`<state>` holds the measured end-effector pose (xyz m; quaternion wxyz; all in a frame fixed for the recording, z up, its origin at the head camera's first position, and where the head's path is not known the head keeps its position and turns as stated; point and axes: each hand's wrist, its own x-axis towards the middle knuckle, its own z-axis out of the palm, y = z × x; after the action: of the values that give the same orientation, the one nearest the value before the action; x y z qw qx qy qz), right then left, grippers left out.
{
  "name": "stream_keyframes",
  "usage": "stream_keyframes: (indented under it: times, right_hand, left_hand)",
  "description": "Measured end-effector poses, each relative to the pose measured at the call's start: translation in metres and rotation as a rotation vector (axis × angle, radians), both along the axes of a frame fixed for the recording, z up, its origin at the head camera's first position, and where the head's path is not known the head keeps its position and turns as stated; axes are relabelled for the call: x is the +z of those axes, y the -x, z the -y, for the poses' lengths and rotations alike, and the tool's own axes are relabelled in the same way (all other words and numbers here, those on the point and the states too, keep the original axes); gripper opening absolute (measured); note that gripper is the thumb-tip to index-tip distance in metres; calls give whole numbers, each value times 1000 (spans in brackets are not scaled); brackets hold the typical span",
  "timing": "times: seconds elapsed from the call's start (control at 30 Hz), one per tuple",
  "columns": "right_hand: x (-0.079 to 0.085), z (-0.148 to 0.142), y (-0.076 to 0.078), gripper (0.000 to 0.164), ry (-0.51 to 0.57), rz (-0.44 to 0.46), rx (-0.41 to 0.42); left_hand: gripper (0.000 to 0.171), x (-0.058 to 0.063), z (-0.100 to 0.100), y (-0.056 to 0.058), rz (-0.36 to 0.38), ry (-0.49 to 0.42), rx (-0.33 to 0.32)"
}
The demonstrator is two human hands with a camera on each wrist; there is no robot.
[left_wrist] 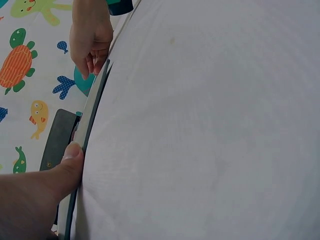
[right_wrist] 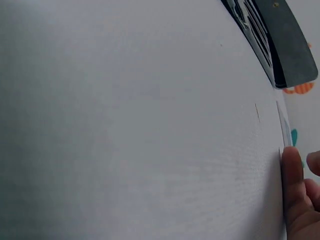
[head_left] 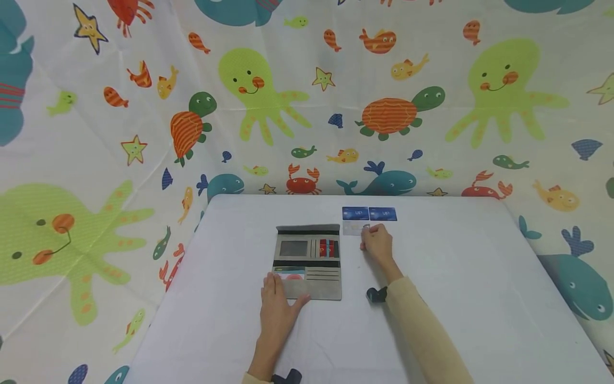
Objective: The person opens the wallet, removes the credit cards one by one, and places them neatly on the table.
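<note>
From my end of the feed, I have an open grey wallet (head_left: 320,263) lying near the middle of the white table (head_left: 216,298), its two halves spread one above the other. My left hand (head_left: 278,310) rests at the wallet's lower left corner, fingers straight and close together, the thumb spread wide along the bottom edge. My right hand (head_left: 379,244) is beyond the wallet's right side, fingers bent and reaching down to the right part of a pale card (head_left: 352,228); I cannot tell whether they pinch it or only touch it. That card lies just beside the wallet's upper right corner, directly below the left one of two blue cards (head_left: 355,213), which sit side by side near the far edge. Inside the wallet I see red cards (head_left: 327,248) in the upper right slots and a multicoloured card (head_left: 290,273) in the lower left pocket, partly behind my left fingertips. From the right wrist, the wallet's far flap (right_wrist: 287,40) stands raised at an angle. Behind the table hangs a white cloth (head_left: 297,53) printed with sea animals.
</note>
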<state>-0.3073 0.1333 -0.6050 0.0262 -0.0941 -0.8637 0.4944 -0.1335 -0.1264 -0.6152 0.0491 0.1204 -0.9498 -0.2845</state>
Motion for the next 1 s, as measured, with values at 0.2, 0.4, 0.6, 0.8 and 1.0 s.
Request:
stream_keyframes:
  times: [0.2,0.4,0.6,0.8,1.0]
  right_hand:
    - [-3,2,-9,29,-44,-72,47]
    - [-1,5,-17,30,-77,-100,126]
    - [3,10,-25,33,-96,-91,198]
    - [6,18,-32,34,-119,-99,242]
    - [12,24,-39,34,-131,-103,269]
  left_hand:
    - [106,1,0,-1,-5,2,0]
    - [106,1,0,-1,-14,4,-2]
    - [105,2,0,-1,-14,13,-7]
    - [105,1,1,-1,-12,6,-8]
    - [105,0,1,0,-25,9,-11]
